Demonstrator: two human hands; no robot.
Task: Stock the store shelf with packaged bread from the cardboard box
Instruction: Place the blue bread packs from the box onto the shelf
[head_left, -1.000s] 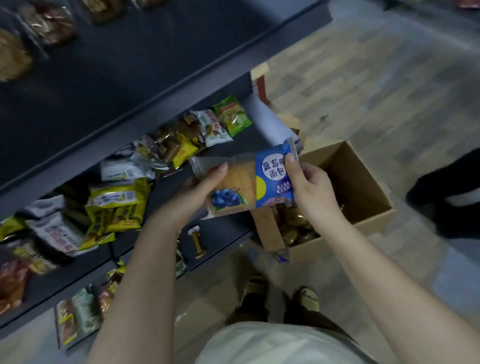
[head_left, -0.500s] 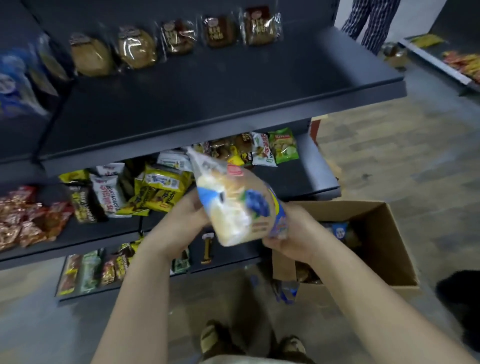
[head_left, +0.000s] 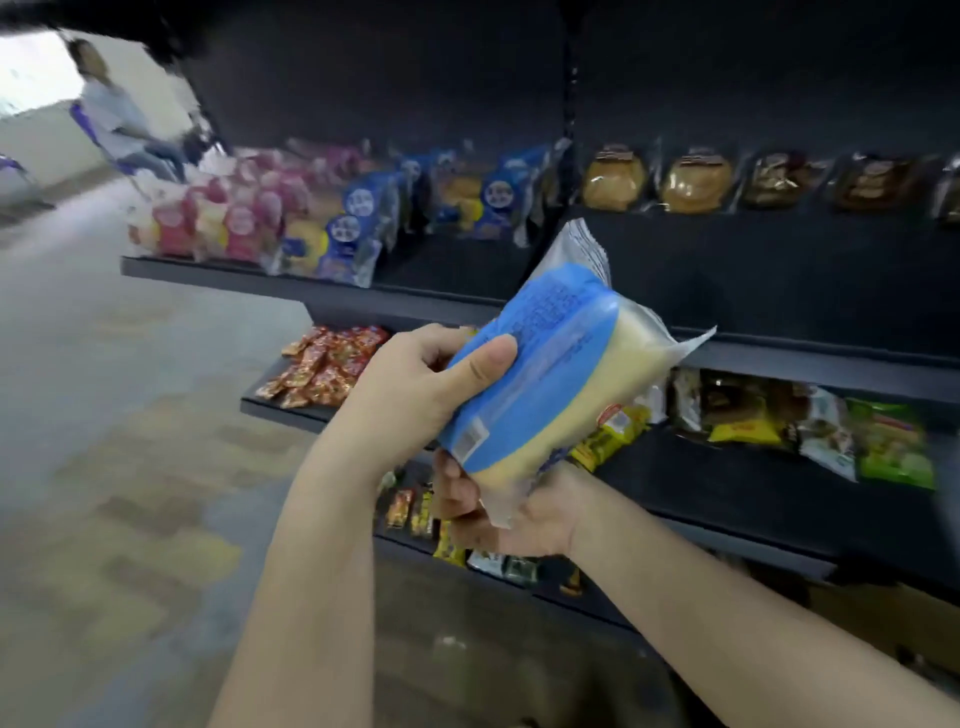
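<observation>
A blue and clear bread packet (head_left: 550, 374) is held up in front of the dark shelf, its printed back towards me. My left hand (head_left: 415, 384) grips its upper left side with the thumb across the blue wrapper. Beneath it, my right hand (head_left: 498, 514) holds the lower end of the packet. On the upper shelf (head_left: 415, 306) stand pink bread packets (head_left: 223, 218) and matching blue bread packets (head_left: 358, 234). A corner of the cardboard box (head_left: 893, 618) shows at the lower right, its inside hidden.
Round brown buns in clear wrappers (head_left: 696, 182) line the right part of the upper shelf. Lower shelves carry red snack packs (head_left: 327, 364), yellow packs (head_left: 608, 436) and green packs (head_left: 893, 447). A person (head_left: 114, 119) sits far off at the upper left. Floor spreads to the left.
My view has swung up and left from the box to the upper shelf. Both hands have lifted the packet and turned its back side towards me.
</observation>
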